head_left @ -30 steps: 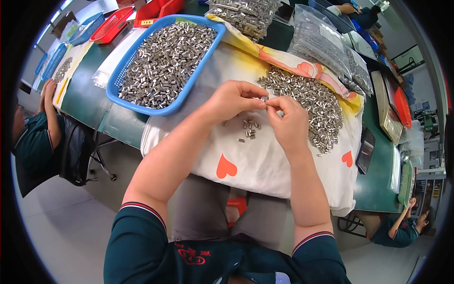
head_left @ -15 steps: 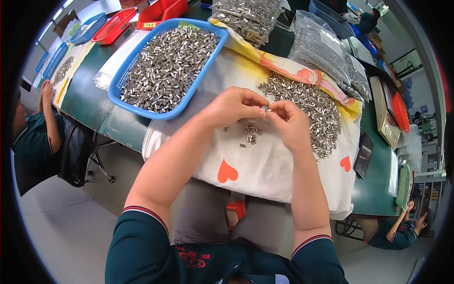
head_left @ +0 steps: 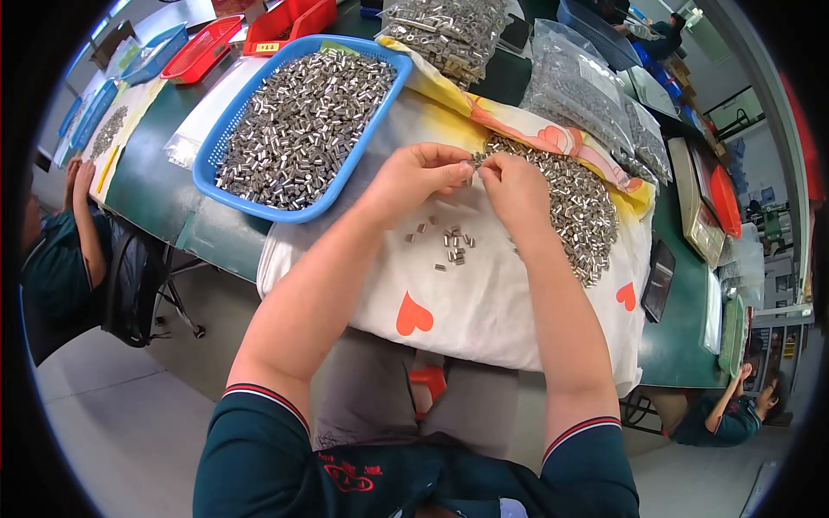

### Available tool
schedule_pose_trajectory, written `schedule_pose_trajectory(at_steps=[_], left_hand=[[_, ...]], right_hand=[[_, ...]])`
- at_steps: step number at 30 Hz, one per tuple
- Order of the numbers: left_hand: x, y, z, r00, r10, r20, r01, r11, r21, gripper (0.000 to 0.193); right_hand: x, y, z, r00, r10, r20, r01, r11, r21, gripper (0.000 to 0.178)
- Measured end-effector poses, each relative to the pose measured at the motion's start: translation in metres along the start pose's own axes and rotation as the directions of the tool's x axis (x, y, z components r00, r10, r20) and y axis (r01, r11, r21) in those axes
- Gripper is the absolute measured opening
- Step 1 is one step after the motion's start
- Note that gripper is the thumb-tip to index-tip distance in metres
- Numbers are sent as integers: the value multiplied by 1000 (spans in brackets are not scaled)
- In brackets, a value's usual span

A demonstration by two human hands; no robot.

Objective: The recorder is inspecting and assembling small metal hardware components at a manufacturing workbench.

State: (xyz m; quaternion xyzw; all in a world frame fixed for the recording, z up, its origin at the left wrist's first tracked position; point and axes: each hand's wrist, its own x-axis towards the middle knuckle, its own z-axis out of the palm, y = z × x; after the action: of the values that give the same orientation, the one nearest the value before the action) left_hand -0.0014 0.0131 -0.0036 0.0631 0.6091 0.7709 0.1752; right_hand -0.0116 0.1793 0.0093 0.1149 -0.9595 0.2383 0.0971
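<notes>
Left hand (head_left: 419,177): curled shut, fingertips pinched on a tiny metal sleeve (head_left: 473,161), too small to see well.
Right hand (head_left: 514,186): curled too, thumb and finger pinched on the same tiny sleeve, touching the left fingertips.
Change: hardly any since a second ago; both hands pinched together in the same spot as before, only seen a bit higher and closer.
Meaning: likely still busy with one small piece, fitting or checking it; not put down yet.
Under the hands: little bunch of sleeves (head_left: 449,246) on the white cloth with orange hearts (head_left: 484,302), looking the same as before.
Just past the right hand: big heap of shiny metal sleeves (head_left: 574,203) on the cloth, touching the knuckles or nearly so.
Beyond the left hand: blue basket (head_left: 216,177) full of the same shiny pieces, on the green bench (head_left: 147,194).
Far past both hands: clear bags of metal parts (head_left: 445,30), red trays (head_left: 289,22).
Off to the left side: another person's hands (head_left: 78,177) at the bench.
</notes>
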Motion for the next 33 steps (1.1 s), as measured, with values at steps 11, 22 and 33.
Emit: schedule_pose_trajectory(at_steps=[11, 22, 33], left_hand=[[-3, -2, -3, 997, -55, -51, 43, 975, -216, 28], [1, -10, 4, 994, 28, 107, -13, 990, -139, 30], [-4, -6, 10, 985, 37, 170, -28, 998, -57, 29]], right_hand=[[-8, -2, 19, 966, -256, -25, 237, 925, -298, 7], [-43, -5, -9, 994, 108, 1, -76, 685, 725, 8], [-46, 3, -13, 992, 102, 71, -121, 663, 739, 7]])
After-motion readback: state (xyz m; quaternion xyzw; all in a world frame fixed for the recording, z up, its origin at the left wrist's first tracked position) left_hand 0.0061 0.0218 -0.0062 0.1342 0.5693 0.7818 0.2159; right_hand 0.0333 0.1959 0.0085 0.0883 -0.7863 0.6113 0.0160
